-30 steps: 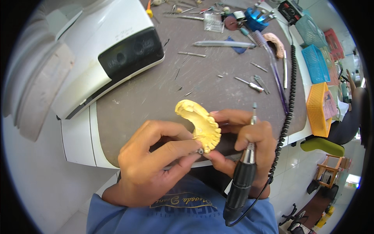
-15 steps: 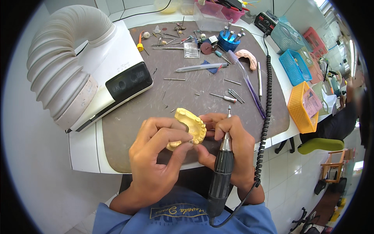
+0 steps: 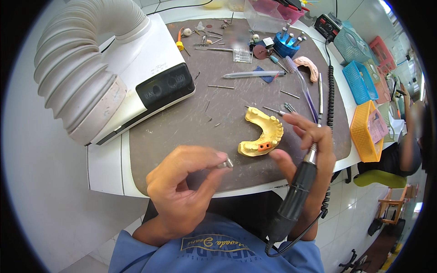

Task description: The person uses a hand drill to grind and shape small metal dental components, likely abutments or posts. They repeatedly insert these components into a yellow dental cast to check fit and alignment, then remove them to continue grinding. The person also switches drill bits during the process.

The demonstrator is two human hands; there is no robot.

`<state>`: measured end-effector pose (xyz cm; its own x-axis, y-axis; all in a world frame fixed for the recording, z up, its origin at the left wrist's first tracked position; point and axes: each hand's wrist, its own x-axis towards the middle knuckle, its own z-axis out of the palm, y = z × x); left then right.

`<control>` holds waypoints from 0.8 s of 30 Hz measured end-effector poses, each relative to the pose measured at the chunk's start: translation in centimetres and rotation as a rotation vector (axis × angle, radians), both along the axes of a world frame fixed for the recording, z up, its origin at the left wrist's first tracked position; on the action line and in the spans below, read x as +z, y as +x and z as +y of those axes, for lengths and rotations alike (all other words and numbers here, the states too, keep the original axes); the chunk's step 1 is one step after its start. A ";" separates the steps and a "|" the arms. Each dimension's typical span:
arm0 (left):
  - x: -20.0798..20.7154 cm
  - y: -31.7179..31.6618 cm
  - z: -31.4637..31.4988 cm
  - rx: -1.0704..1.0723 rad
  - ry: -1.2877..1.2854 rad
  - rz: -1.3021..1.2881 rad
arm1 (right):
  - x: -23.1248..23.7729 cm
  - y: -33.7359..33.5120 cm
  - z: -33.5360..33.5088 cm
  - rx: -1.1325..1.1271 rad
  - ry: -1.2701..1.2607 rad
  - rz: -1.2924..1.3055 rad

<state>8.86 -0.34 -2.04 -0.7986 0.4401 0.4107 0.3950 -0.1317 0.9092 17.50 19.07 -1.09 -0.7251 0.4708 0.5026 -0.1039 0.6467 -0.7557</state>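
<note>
Between thumb and forefinger my left hand point(image 3: 177, 186) pinches a small silvery metal piece point(image 3: 226, 163), seemingly a dental crown or framework. My right hand point(image 3: 321, 145) holds a black and silver rotary handpiece point(image 3: 297, 191) against its palm, tip pointing away from me. The handpiece tip is hard to make out. Just left of that hand's spread thumb and forefinger, a yellow dental cast point(image 3: 259, 146) rests on the mat. An orange-red section with two dark holes point(image 3: 264, 146) sits in its near side.
A white dust extractor point(image 3: 136, 68) with a ribbed hose stands left. Burs and tools lie across the brown mat point(image 3: 182, 123); a blue bur holder point(image 3: 287, 44), toothbrush point(image 3: 306, 93) and pink arch piece point(image 3: 308, 67) are far right. Baskets point(image 3: 364, 132) line the right side, beside the coiled cord point(image 3: 331, 91).
My left hand has drawn away from the cast with the metal piece, uncovering the orange-red section. The cast now lies farther right, and my right hand has shifted right with the handpiece.
</note>
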 end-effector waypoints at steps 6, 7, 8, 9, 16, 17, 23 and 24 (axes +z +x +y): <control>0.4 -0.2 -0.1 0.008 0.001 0.074 | 0.2 1.1 -1.3 -0.095 0.070 0.334; 0.2 -0.3 -0.3 0.010 0.024 0.065 | 0.2 1.5 -1.1 -0.054 0.104 0.312; 0.0 -0.3 -0.3 0.012 0.048 0.055 | 0.4 1.9 -0.8 -0.014 0.137 0.289; 0.2 0.0 -0.1 0.024 0.121 -0.060 | 0.7 2.2 -0.6 0.006 0.127 0.299; -0.8 0.5 -0.3 -0.075 0.437 -0.410 | 1.1 2.5 -1.0 0.115 -0.341 0.431; -0.8 0.7 -0.2 -0.071 0.463 -0.437 | 1.0 2.3 -1.7 0.134 -0.381 0.433; -0.7 0.5 -0.1 -0.066 0.498 -0.390 | -0.4 0.3 -5.0 0.393 -0.396 0.468; -0.9 0.6 -0.1 -0.073 0.525 -0.388 | -0.5 -0.1 -5.9 0.381 -0.386 0.464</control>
